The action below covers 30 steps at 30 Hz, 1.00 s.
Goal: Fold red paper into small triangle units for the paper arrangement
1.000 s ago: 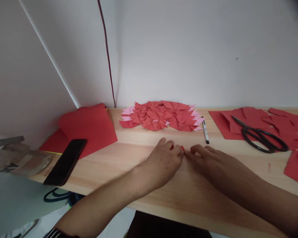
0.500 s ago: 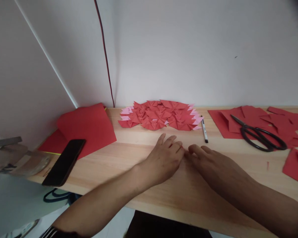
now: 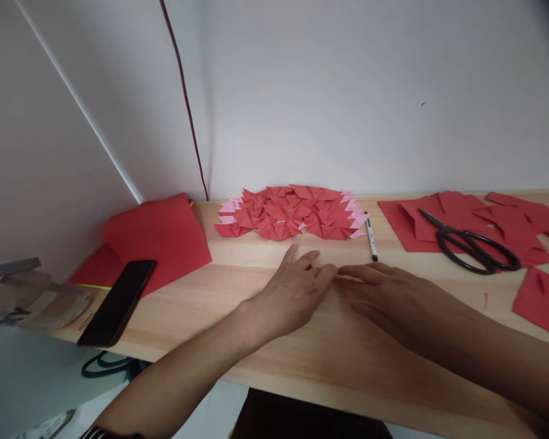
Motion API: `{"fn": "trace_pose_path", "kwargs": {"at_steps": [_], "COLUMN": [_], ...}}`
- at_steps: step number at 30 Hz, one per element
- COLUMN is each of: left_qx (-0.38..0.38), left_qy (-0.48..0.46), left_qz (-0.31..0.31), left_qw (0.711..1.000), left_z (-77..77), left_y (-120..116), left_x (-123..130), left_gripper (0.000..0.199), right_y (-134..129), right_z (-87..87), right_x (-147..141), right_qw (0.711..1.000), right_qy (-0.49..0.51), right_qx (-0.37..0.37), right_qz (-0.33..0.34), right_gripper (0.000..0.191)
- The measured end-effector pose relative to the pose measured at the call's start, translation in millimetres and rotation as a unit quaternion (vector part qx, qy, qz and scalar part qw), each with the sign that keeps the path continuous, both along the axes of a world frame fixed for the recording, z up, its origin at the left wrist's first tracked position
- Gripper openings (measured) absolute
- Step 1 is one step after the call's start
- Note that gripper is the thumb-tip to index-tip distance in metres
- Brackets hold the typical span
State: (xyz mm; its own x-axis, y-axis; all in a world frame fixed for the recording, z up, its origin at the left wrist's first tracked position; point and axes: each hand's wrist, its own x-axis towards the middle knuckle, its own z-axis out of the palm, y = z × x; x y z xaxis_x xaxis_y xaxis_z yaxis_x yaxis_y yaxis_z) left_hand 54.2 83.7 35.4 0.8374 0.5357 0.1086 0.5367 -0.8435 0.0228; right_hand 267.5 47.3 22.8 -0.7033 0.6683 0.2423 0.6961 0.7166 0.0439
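My left hand (image 3: 297, 289) rests low over the middle of the wooden table, fingers curled down on a small piece of red paper (image 3: 309, 266). Only a sliver of that paper shows between the fingers; the hand covers the rest. Just to its right, my right hand (image 3: 388, 296) lies with fingers stretched out, their tips meeting my left fingertips. Behind both hands sits a spread of folded red paper pieces (image 3: 286, 213), with pink pointed pieces (image 3: 359, 219) at its two ends. A white marker (image 3: 371, 238) with a black cap lies beside that spread.
Black-handled scissors (image 3: 478, 247) lie on red paper sheets (image 3: 402, 235) at the right, near another red piece (image 3: 542, 302). On the left, a black phone (image 3: 118, 303) overlaps large red sheets (image 3: 160, 238), close to a clear container (image 3: 57, 305). A wall stands behind the table.
My right hand has straightened its fingers and flattened toward my left one. A bit of red paper now shows between my left fingers. The whole view has shifted slightly.
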Motion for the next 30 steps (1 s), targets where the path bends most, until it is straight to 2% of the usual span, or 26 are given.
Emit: {"fn": "trace_pose_path", "kwargs": {"at_steps": [4, 10, 18, 24, 30], "left_qx": [0.001, 0.013, 0.019, 0.027, 0.049], "left_qy": [0.008, 0.004, 0.004, -0.022, -0.008], "left_qz": [-0.013, -0.02, -0.031, -0.011, -0.01], "left_qw": [1.0, 1.0, 0.999, 0.999, 0.999], "left_z": [1.5, 1.8, -0.9, -3.7, -8.6], "left_y": [0.0, -0.4, 1.0, 5.6, 5.9], "left_x": [-1.4, -1.1, -1.2, -0.5, 2.7], "left_gripper": [0.044, 0.041, 0.042, 0.03, 0.03], "right_y": [-2.3, -6.2, 0.0, -3.0, -6.5], "right_z": [-1.2, -2.5, 9.2, 6.6, 8.1], "right_x": [-6.4, -15.8, -15.2, -17.8, -22.0], "right_qw": [1.0, 1.0, 0.995, 0.996, 0.995], "right_qy": [-0.003, -0.012, -0.015, -0.035, -0.088], "right_qx": [-0.002, -0.009, -0.094, -0.081, -0.046], "right_qz": [-0.011, -0.019, -0.037, -0.022, -0.009], "right_gripper": [0.041, 0.042, 0.029, 0.029, 0.033]}}
